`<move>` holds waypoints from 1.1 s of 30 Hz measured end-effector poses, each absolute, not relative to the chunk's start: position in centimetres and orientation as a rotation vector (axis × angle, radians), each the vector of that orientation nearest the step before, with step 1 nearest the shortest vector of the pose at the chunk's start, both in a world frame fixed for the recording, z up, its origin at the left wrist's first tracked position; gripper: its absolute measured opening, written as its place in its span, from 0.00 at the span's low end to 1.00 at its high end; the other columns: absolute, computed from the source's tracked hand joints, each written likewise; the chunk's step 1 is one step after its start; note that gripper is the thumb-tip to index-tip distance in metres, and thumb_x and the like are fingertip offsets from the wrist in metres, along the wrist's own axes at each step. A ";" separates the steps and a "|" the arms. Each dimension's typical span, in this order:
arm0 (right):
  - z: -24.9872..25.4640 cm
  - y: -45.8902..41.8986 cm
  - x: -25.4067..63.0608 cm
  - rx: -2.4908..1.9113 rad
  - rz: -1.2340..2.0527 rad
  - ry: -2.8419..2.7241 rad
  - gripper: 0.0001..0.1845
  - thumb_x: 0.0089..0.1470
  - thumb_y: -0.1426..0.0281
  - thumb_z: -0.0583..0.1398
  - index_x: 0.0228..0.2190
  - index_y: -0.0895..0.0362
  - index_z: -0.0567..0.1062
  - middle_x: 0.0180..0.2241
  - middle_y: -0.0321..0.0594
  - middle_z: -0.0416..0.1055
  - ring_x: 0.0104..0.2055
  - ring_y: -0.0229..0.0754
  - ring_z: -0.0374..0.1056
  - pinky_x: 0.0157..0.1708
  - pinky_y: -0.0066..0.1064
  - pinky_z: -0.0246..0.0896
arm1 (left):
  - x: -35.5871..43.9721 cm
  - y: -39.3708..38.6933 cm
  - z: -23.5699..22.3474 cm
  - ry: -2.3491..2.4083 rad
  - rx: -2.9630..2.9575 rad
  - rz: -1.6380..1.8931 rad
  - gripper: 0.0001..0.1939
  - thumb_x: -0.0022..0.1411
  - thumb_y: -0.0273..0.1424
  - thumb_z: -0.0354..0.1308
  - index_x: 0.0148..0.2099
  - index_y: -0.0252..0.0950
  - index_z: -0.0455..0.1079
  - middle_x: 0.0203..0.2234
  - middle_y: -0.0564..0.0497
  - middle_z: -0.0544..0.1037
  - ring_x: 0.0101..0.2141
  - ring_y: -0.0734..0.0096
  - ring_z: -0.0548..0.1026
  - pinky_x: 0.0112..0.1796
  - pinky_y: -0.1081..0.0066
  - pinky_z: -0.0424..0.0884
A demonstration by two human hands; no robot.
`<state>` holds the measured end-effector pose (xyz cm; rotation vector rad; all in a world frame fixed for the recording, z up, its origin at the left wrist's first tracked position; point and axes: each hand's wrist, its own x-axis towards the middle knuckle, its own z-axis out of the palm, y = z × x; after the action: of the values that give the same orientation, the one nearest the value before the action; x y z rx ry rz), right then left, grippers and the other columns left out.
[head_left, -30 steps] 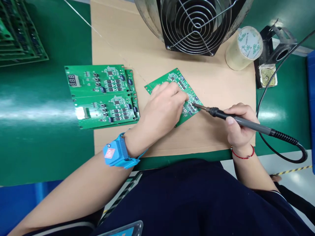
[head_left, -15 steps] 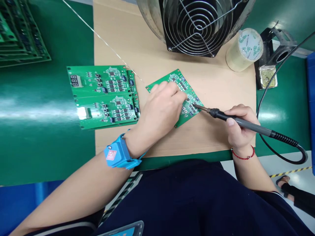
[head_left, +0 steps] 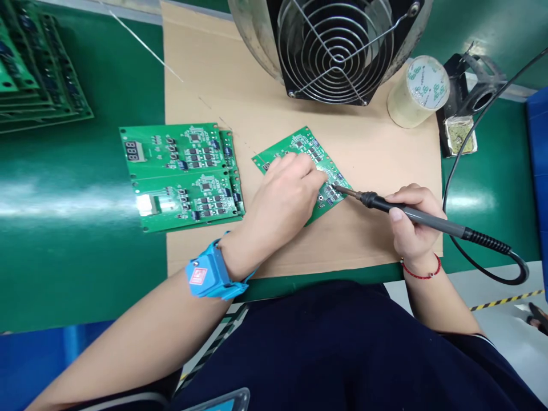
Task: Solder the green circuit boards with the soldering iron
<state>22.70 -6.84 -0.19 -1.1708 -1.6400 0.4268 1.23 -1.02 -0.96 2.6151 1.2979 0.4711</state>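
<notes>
Though the left hand's [head_left: 289,191] grip is hidden, the right hand's [head_left: 412,233] soldering iron [head_left: 422,218] is pinched near the cardboard's [head_left: 363,151] right edge.

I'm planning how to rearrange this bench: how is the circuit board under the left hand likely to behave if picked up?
The circuit board is probably stiff, since its visible part lies flat. It's likely light for its size, being thin. The small black parts on its face could be fragile, as they sit exposed.
</notes>
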 end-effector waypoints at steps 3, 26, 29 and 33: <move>-0.2 -6.9 22.7 -1.183 0.416 -1.653 0.04 0.57 0.66 0.60 0.34 0.53 0.74 0.25 0.33 0.69 0.24 0.36 0.64 0.22 0.31 0.59 | 1.1 -1.1 -1.1 1.266 2.607 0.485 0.15 0.69 0.26 0.44 0.35 0.38 0.71 0.32 0.46 0.72 0.36 0.60 0.68 0.38 0.62 0.65; -1.1 -6.9 20.0 -1.223 0.629 -1.699 0.14 0.61 0.68 0.58 0.48 0.54 0.73 0.39 0.40 0.78 0.40 0.38 0.75 0.44 0.31 0.73 | 1.7 -3.1 0.0 0.979 2.077 0.653 0.10 0.66 0.33 0.48 0.31 0.38 0.65 0.21 0.56 0.69 0.21 0.73 0.68 0.25 0.74 0.64; -1.7 -6.8 19.7 -1.223 0.626 -1.735 0.15 0.60 0.69 0.58 0.49 0.55 0.72 0.36 0.39 0.76 0.37 0.37 0.73 0.42 0.30 0.72 | 1.4 -2.7 -0.4 0.956 2.021 0.692 0.12 0.66 0.37 0.49 0.31 0.39 0.65 0.18 0.58 0.67 0.19 0.73 0.66 0.22 0.75 0.62; -2.2 -6.7 19.4 -1.229 0.643 -1.741 0.17 0.58 0.70 0.58 0.50 0.55 0.72 0.38 0.40 0.77 0.38 0.37 0.73 0.42 0.30 0.71 | 1.2 -2.7 -0.5 0.937 2.008 0.715 0.13 0.67 0.40 0.50 0.32 0.40 0.65 0.19 0.58 0.67 0.20 0.73 0.66 0.23 0.75 0.64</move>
<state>19.41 -6.67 -2.21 -1.2291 -1.7406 0.6431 1.23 -2.73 -0.49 2.0084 0.9371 0.7154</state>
